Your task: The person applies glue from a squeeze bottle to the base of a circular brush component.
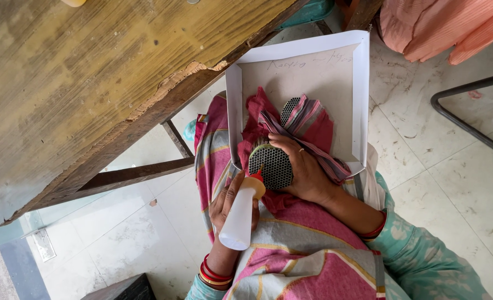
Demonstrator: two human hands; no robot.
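My left hand [229, 201] grips a white squeeze bottle [241, 215] with a yellow cap and red nozzle. The nozzle tip touches the edge of a round disc with a black honeycomb face [272, 165]. My right hand [305, 169] holds that disc from the right, fingers curled over its rim. A red and striped cloth [307, 125] lies bunched under the hand. A second honeycomb disc [289, 108] peeks out of the cloth. All of this rests in a shallow white-rimmed cardboard tray [360, 83] on my lap.
A worn wooden table [91, 72] with a chipped edge fills the upper left, its brace bars below. A black metal frame [463, 119] stands on the tiled floor at right. Peach fabric [441, 25] hangs at top right.
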